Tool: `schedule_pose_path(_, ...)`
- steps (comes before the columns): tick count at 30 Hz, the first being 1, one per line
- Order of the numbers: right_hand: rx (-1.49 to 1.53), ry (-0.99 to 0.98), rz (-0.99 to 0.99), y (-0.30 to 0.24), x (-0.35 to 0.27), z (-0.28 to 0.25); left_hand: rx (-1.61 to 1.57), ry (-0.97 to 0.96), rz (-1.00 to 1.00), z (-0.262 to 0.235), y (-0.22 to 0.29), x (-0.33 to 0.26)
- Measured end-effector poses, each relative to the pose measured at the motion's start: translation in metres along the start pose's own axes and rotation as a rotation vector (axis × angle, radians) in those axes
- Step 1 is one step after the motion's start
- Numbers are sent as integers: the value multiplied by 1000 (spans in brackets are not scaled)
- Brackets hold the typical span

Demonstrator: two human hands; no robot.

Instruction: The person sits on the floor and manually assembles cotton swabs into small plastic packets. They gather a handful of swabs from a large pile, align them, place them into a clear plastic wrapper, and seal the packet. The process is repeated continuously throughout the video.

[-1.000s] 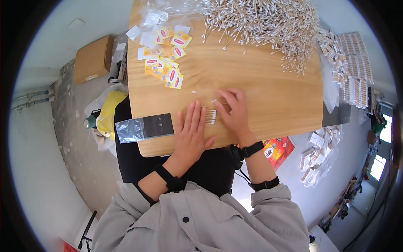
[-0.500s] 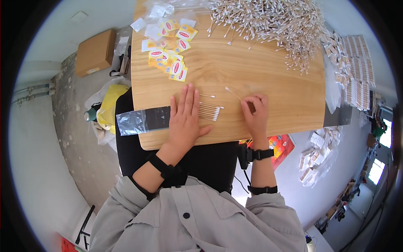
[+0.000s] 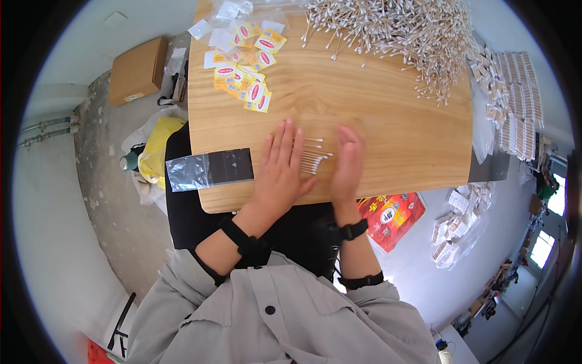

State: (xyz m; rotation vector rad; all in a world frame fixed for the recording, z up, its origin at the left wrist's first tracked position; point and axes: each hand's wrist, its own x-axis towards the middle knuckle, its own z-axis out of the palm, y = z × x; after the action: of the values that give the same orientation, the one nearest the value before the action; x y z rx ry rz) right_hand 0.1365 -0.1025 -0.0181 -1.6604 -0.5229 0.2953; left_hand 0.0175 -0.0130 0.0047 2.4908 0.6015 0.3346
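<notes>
My left hand lies flat on the wooden table, fingers stretched out, over a small row of cotton swabs. Their white tips stick out to its right; the rest of them is hidden under the palm. Just right of these tips, my right hand stands on edge with its palm toward them. Its fingers look stretched out, though motion blurs them, and I see nothing held. Left of my left hand, a clear plastic bag lies along a dark flat strip at the table's edge.
A large heap of loose cotton swabs covers the far right. Yellow and white printed cards are scattered at far left. Bundled swabs stand past the right edge. A red printed package lies below the near edge.
My right hand has moved left, toward the swab tips, and no longer pinches the single swab. My left hand has slid slightly right with the row, off the dark strip.
</notes>
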Motion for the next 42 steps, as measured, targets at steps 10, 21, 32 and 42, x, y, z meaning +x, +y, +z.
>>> schedule_pose_path(10,471,90,151,-6,-11,23,-55,-125,149,-22,-14,7)
schedule_pose_path(21,453,123,112,-10,-17,35,-81,7,-44,-28,-18,-15)
schedule_pose_path(32,486,101,157,-11,-23,37,21,-126,89,-24,-15,-18)
schedule_pose_path(42,449,18,121,-20,-36,47,47,-7,-72,-30,-18,-43)
